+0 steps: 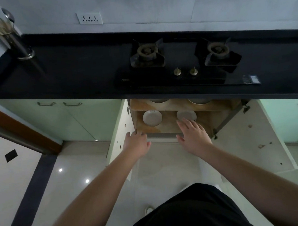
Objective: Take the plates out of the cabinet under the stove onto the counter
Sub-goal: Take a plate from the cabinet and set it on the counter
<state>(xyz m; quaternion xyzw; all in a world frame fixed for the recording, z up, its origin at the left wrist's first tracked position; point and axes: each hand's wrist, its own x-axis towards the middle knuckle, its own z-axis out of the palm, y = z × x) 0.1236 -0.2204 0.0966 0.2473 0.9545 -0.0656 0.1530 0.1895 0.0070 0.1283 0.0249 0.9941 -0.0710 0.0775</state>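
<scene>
Head view: two round white plates [152, 118] [186, 115] lie on the wooden shelf [168, 125] of the open cabinet under the black gas stove [176, 64]. Right hand [193, 135], fingers spread, reaches over the right plate; left hand [136, 143], empty and loosely open, rests at the shelf's front edge.

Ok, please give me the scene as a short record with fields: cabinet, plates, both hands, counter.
cabinet: under the stove, both doors open
plates: left plate and right plate side by side on the shelf
left hand: open, at the shelf's front left corner, holding nothing
right hand: open, fingers reaching toward the right plate; contact unclear
counter: no plates on it; utensil holder at far left
</scene>
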